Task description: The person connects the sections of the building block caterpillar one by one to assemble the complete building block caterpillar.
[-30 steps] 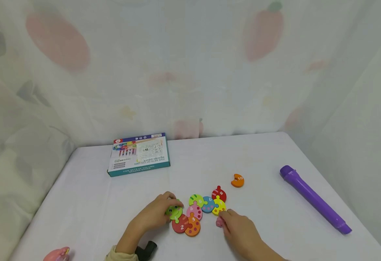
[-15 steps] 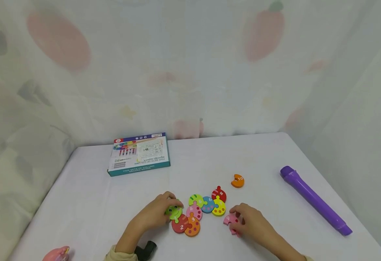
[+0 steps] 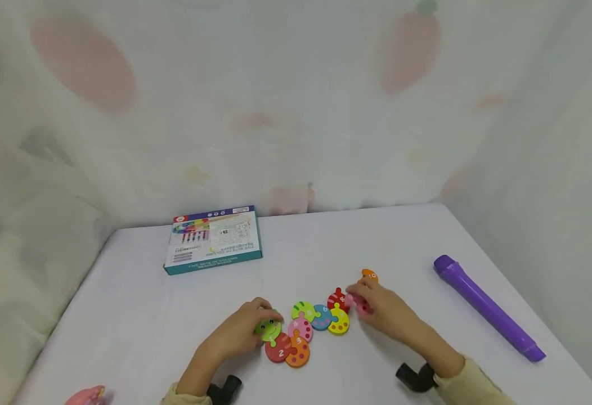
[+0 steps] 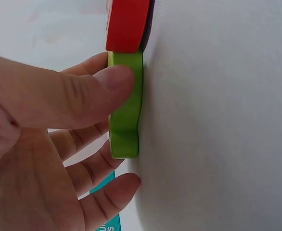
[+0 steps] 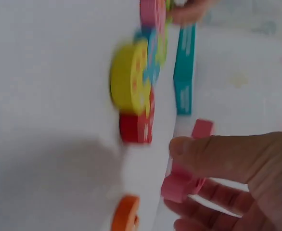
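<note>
My left hand (image 3: 242,331) pinches the green frog-faced puzzle piece (image 4: 125,103) at the left end of a joined chain, thumb on its edge. Linked on from it are a red 2 piece (image 3: 278,350), an orange 3 piece (image 3: 298,352), a pink 4 piece (image 3: 301,328), a light green piece (image 3: 303,310), a blue 6 piece (image 3: 321,318), a yellow piece (image 5: 126,79) and a red 8 piece (image 5: 135,127). My right hand (image 3: 384,308) holds a pink puzzle piece (image 5: 179,180) above the table, just right of the red 8. Behind that hand lies the orange 10 piece (image 3: 369,274), partly hidden.
A flat teal-and-white box (image 3: 214,241) lies at the back left of the white table (image 3: 139,315). Toward the right edge is a purple stick-like tube (image 3: 488,308). A pink object (image 3: 86,396) is cut off at the front left.
My right hand has carried the pink piece first right, then up and back beside the red 8 piece, turning it on the way. My left hand stays on the frog-faced piece.
</note>
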A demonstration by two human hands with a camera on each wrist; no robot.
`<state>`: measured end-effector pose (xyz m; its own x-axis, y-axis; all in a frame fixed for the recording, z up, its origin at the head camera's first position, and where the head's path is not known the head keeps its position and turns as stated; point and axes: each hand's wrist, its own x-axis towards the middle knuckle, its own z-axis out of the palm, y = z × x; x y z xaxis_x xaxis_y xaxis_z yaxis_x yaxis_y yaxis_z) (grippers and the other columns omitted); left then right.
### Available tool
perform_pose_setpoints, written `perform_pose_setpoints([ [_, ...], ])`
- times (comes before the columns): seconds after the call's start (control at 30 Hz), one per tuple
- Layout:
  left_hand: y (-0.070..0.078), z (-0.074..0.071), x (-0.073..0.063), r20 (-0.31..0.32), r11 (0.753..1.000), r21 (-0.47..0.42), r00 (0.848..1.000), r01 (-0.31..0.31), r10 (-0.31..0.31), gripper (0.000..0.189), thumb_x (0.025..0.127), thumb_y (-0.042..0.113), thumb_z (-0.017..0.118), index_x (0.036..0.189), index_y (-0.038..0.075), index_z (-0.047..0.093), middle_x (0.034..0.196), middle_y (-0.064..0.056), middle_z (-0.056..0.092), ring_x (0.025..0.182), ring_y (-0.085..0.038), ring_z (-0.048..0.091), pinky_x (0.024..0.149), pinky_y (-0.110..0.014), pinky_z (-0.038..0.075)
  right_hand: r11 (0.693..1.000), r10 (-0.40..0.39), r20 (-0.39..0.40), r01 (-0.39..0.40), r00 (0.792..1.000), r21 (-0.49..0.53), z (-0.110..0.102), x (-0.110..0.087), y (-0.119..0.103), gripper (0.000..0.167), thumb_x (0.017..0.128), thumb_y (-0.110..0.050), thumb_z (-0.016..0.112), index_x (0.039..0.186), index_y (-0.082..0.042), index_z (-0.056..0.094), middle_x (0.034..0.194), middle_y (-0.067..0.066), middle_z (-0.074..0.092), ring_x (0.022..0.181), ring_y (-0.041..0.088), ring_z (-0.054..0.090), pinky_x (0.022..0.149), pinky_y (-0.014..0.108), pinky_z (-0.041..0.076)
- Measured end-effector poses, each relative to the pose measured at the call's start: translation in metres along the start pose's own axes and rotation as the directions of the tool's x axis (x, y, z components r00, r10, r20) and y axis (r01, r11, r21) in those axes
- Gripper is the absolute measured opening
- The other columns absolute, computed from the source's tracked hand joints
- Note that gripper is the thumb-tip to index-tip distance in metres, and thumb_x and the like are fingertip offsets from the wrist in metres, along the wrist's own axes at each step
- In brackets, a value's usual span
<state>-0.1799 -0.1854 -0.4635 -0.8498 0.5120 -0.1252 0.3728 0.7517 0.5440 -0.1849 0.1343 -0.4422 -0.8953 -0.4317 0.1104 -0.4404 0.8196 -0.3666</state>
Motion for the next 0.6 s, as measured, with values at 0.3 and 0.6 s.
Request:
perform_pose_setpoints([
  [0.3, 0.001, 0.000, -0.001, 0.004, 1.000, -0.030, 1.000, -0.004, 0.004, 0.045, 0.074, 0.000, 0.071, 0.109, 0.027, 0.066, 0.113, 0.000, 0.048, 0.103, -0.021, 0.045, 0.087, -0.041, 0.049, 0.978, -0.100, 0.133, 0.122, 0.986, -0.170, -0.001, 0.058, 0.015, 0.040, 0.078, -0.008, 0.072, 0.115, -0.017, 0.061, 0.103, 0.002, 0.058, 0.090, 0.017, 0.058, 0.073, 0.031, 0.054],
  [0.6, 0.002, -0.003, -0.002, 0.000, 1.000, -0.020, 1.000, 0.003, -0.003, 0.045, 0.074, 0.000, 0.071, 0.109, 0.027, 0.066, 0.113, 0.000, 0.048, 0.102, -0.021, 0.045, 0.087, -0.040, 0.049, 0.970, -0.104, 0.209, 0.145, 0.972, -0.193, 0.003, 0.067, 0.013, 0.039, 0.078, -0.010, 0.072, 0.114, -0.019, 0.062, 0.099, 0.000, 0.057, 0.088, 0.016, 0.056, 0.072, 0.028, 0.052],
])
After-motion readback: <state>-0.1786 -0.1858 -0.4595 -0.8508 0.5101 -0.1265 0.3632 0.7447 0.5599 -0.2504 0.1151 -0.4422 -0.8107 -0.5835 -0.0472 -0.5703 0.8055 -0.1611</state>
